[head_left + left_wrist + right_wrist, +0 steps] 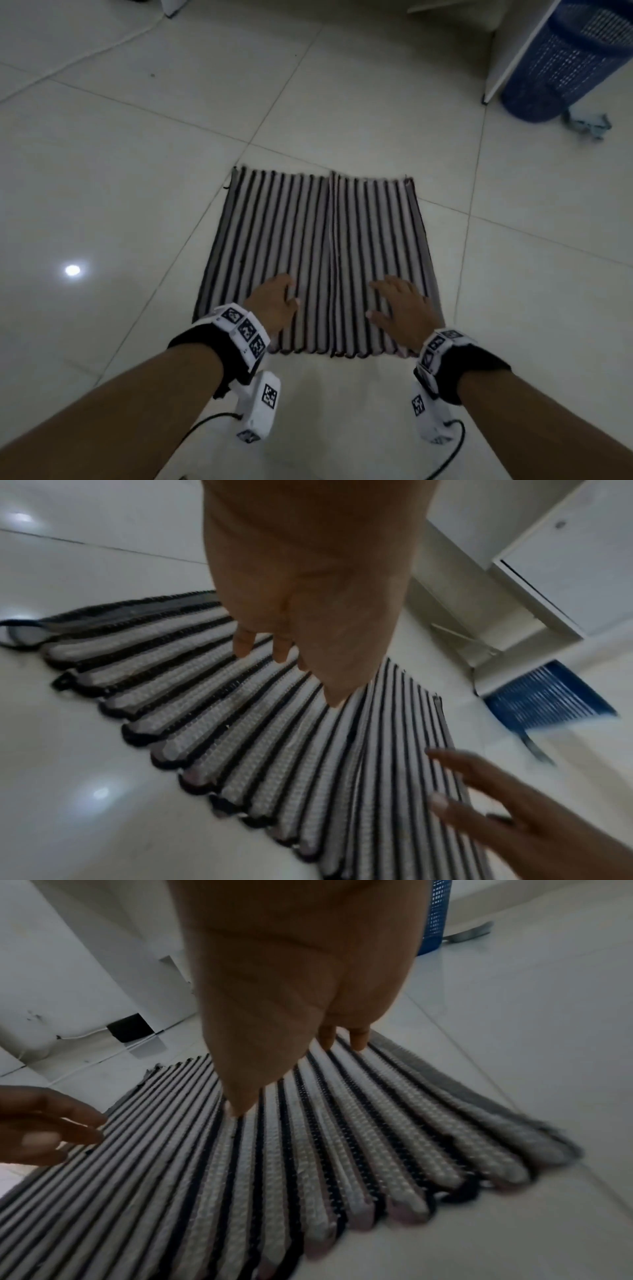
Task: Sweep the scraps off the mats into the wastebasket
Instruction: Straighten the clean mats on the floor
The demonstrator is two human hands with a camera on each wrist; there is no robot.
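A black-and-white striped ribbed mat [318,240] lies flat on the pale tiled floor; it also fills the left wrist view [260,737] and the right wrist view [308,1150]. My left hand [274,301] is over its near left part, fingers spread and loosely bent, fingertips [245,645] just above the ribs. My right hand [399,305] lies on the near right part, fingers spread and fairly straight. Neither hand holds anything. No scraps show on the mat. A blue mesh wastebasket [575,61] stands at the far right.
A white board [517,58] leans beside the wastebasket. A small grey crumpled object [587,125] lies on the floor at the basket's foot. White furniture [548,561] stands beyond the mat. A cable [85,51] runs across the far left tiles.
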